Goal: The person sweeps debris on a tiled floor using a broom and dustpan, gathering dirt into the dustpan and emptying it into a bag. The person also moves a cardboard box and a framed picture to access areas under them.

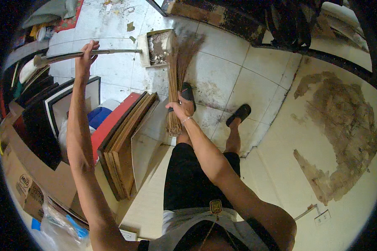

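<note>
My left hand (86, 57) is closed round the long metal handle of a dustpan (144, 51), which reaches out to the left. The pan rests on the tiled floor, and grey debris (158, 47) lies in it. A bundled stick broom (174, 79) is gripped near its bound end by my right hand (182, 110). Its thin bristles fan out away from me, beside the pan's right side and partly over its edge. The bristle tips look blurred.
Wooden boards (123, 150) and a red panel (113, 121) lean at the left, near a cardboard box (50, 184). Black slippers (238, 115) are on my feet. A dark rack (322, 56) stands at the far right, by a wall with peeling paint (339, 125). Leaves (130, 26) lie on the floor.
</note>
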Tool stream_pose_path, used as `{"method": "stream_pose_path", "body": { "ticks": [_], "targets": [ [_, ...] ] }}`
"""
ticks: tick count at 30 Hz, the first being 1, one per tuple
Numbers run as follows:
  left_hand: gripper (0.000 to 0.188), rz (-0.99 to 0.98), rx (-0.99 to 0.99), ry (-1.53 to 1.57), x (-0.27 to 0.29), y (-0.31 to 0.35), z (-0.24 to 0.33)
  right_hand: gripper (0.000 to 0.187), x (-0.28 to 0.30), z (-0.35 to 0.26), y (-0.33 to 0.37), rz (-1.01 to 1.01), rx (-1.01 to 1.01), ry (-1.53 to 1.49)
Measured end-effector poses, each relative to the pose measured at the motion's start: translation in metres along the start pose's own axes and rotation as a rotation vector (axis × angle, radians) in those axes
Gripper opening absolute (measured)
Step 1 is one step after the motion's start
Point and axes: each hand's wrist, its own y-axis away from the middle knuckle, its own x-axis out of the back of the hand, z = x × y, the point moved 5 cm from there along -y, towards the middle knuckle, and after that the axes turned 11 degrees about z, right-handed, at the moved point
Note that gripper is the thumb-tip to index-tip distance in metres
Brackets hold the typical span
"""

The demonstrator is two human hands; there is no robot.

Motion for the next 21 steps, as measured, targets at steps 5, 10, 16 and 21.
{"method": "stream_pose_path", "body": {
  "ticks": [5,10,16,21],
  "targets": [
    [0.041,-0.052,0.028,0.021,-0.002,-0.015,-0.005,0.078,0.026,0.022,0.038,-0.149,0.007,-0.171],
    [0.044,-0.052,0.032,0.032,0.026,-0.025,-0.007,0.063,0.138,0.102,0.106,0.007,-0.210,-0.294],
    [0.045,-0.053,0.029,0.019,0.069,-0.041,-0.002,0.048,0.252,0.190,0.135,0.353,-0.234,-0.578],
    [0.045,-0.046,-0.002,0.021,0.089,-0.057,0.009,0.026,0.185,0.193,0.006,0.379,-0.105,-0.389]
  ]
}}
